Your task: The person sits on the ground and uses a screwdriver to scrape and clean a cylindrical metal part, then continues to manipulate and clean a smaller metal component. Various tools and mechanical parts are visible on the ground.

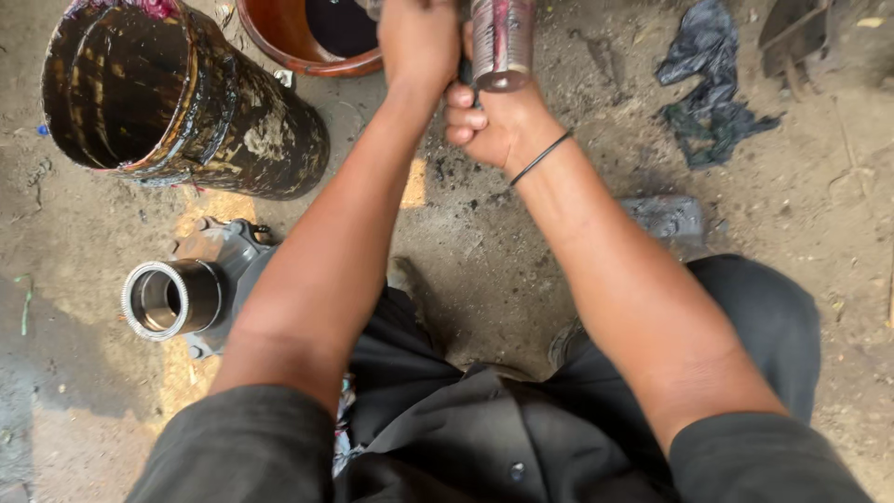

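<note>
A dull, grease-smeared metal cylinder (502,42) stands near upright, its long axis vertical, open end facing the camera, above the dirt floor (521,270). The right hand (494,121) wraps tight beneath it; the left hand (419,42) clamps alongside.

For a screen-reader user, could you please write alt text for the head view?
Seen from above, a person's right hand grips a grimy metal cylinder while the left hand reaches beside it, over a dirt floor. A blackened sheet-metal drum lies at upper left, a toothed steel hub below it, a dark rag at right.
</note>
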